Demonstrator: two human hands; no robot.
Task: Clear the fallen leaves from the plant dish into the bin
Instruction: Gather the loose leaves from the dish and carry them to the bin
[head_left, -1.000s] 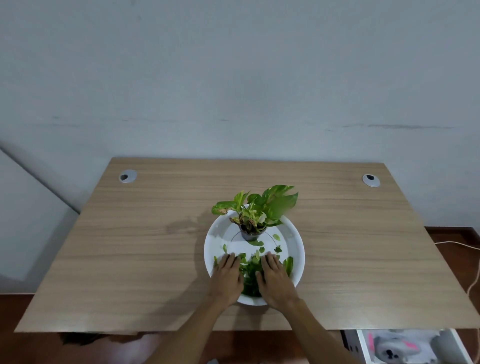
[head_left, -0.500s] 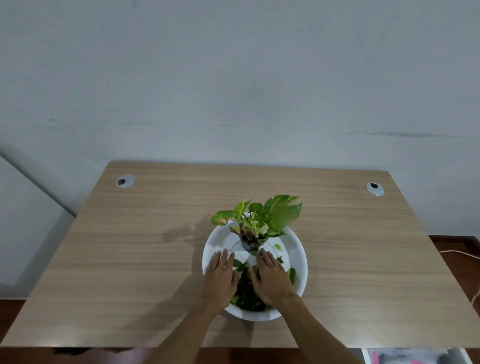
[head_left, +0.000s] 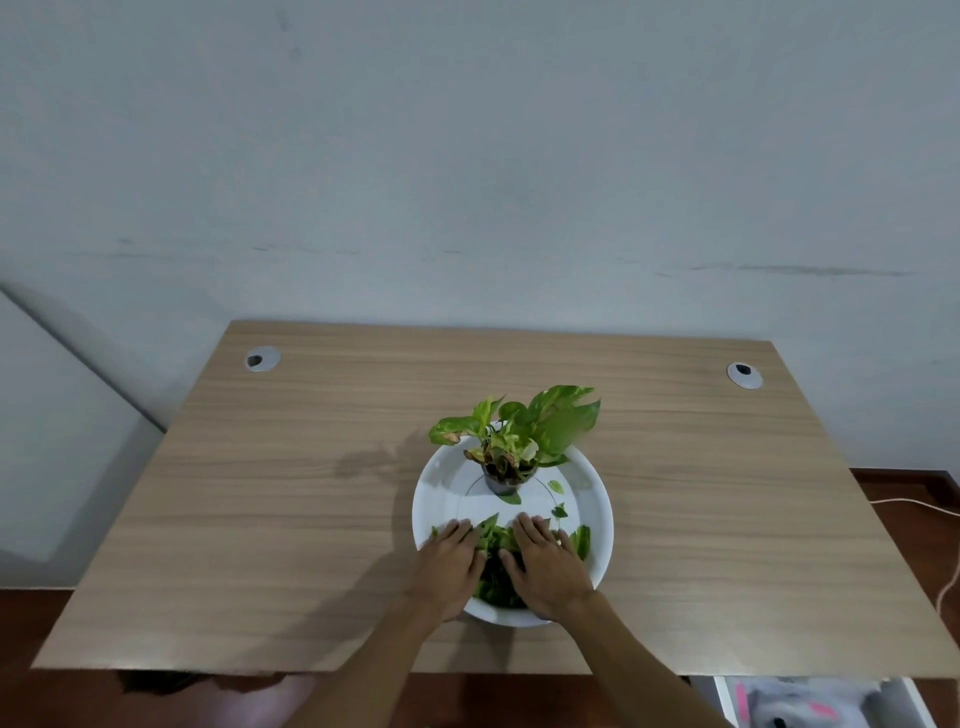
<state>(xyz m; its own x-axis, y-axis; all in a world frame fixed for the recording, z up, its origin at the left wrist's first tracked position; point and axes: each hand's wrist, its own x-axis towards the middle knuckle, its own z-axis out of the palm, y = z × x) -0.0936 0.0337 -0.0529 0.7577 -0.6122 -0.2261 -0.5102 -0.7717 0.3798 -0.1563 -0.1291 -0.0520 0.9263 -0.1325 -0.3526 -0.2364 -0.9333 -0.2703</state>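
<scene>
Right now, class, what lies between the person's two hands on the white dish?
In the head view, a heap of fallen green leaves lies between the left hand and right hand, on the near part of the white dish.

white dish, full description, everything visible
The dish is round, white, shallow, with a raised rim and a faint ring marked on its floor; it looks like plastic or glazed ceramic. It sits flat on the desk near the front edge. A small potted plant stands in its far half. Loose leaves are heaped in the near half, a few scattered at right. The left hand and right hand rest palms down, flanking the heap.
</scene>
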